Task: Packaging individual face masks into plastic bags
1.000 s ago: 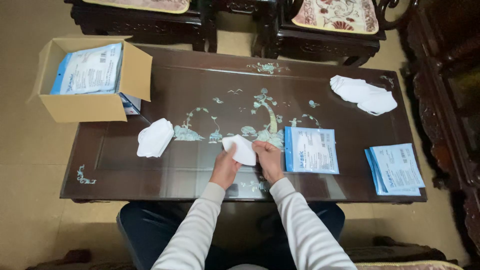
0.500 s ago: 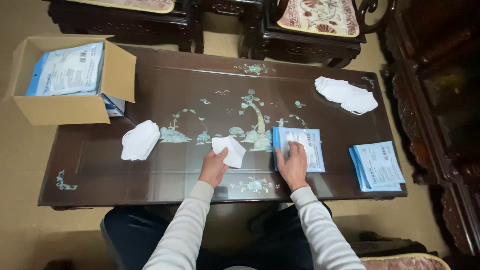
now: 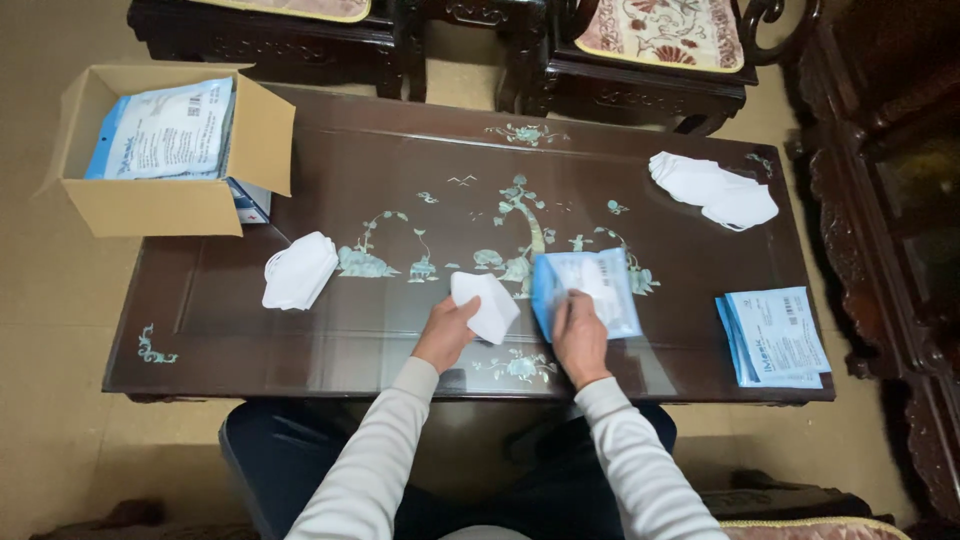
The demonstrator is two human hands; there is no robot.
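My left hand [image 3: 445, 333] pinches a folded white face mask [image 3: 487, 303] just above the dark inlaid table [image 3: 400, 170]. To its right my right hand [image 3: 578, 333] grips the lower edge of a blue-and-white flat pouch [image 3: 590, 285], lifting and tilting it off the tabletop. Mask and pouch lie a few centimetres apart near the table's front middle.
A stack of white masks [image 3: 298, 270] lies at the left, another pile of masks [image 3: 715, 190] at the far right. Blue pouches [image 3: 775, 335] are stacked at the right front. An open cardboard box [image 3: 165, 150] with pouches overhangs the left corner. Carved chairs [image 3: 650, 50] stand behind.
My right hand left the mask, moved right onto the blue pouch, then picked it up and drew it leftward. My left hand kept hold of the mask.
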